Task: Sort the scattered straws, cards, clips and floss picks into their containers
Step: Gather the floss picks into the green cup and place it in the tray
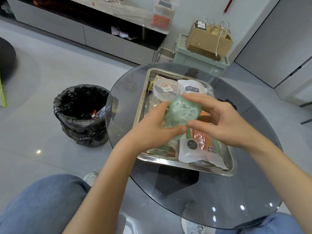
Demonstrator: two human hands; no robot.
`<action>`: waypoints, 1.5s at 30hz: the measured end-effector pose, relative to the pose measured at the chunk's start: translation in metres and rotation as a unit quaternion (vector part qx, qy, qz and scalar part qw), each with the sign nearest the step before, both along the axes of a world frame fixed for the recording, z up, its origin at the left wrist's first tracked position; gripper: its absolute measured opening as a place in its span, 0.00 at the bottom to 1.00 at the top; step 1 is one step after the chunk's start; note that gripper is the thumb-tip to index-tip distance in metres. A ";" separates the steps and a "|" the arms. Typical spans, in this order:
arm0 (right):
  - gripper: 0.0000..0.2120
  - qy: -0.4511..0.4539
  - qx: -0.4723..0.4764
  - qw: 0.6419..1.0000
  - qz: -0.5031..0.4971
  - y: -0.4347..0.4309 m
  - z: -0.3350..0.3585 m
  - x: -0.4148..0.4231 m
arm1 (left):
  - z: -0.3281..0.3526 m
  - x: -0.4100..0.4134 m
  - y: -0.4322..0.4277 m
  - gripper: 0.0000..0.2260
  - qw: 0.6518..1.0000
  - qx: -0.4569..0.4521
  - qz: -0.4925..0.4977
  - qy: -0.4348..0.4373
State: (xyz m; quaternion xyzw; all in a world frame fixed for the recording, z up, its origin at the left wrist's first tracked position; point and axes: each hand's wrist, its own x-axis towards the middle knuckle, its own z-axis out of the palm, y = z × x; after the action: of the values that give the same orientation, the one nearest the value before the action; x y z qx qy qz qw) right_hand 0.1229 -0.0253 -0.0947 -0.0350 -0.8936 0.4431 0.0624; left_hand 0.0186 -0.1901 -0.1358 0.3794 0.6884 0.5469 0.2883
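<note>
Denim-clad knees (42, 205) flank a round smoked-glass table (219, 200). Over the square steel tray (185, 164), the left hand (152, 125) grips a translucent green plastic floss-pick container (180, 114) from below-left. The right hand (224, 120) pinches its other side, fingers on top, thumb beneath. Probably light, smooth and a bit slippery; best held by the sides.

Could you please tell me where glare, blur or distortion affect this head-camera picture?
Head view: bright spots glare on the glass table and floor; the held green container looks blurred; wide-angle distortion slants the cabinet at the top.
</note>
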 end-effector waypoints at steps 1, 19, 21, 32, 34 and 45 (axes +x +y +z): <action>0.25 0.004 -0.037 0.999 -0.005 -0.001 0.004 0.003 | 0.004 0.002 -0.002 0.25 1.000 0.016 -0.008 -0.022; 0.25 0.040 -0.151 0.986 -0.049 -0.023 0.038 0.016 | 0.019 0.019 -0.004 0.25 0.974 0.177 -0.023 -0.138; 0.25 0.042 -0.158 0.985 -0.051 -0.025 0.038 0.016 | 0.020 0.019 -0.003 0.24 0.974 0.181 -0.014 -0.138; 0.22 0.057 -0.130 0.988 -0.058 -0.039 0.035 0.011 | 0.020 0.017 -0.002 0.18 0.974 0.174 0.005 -0.147; 0.22 0.046 -0.130 0.989 -0.059 -0.037 0.033 0.012 | 0.019 0.016 -0.004 0.19 0.975 0.152 -0.020 -0.162; 0.22 0.032 -0.147 0.985 -0.081 -0.036 0.028 0.016 | 0.016 0.014 -0.001 0.23 0.962 0.099 -0.053 -0.248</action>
State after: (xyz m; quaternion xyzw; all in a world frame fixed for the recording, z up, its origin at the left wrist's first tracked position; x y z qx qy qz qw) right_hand 0.1386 -0.0610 -0.0667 -0.1014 -0.8103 0.5644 0.1209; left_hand 0.0329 -0.1910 -0.1196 0.2943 0.5166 0.6731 0.4399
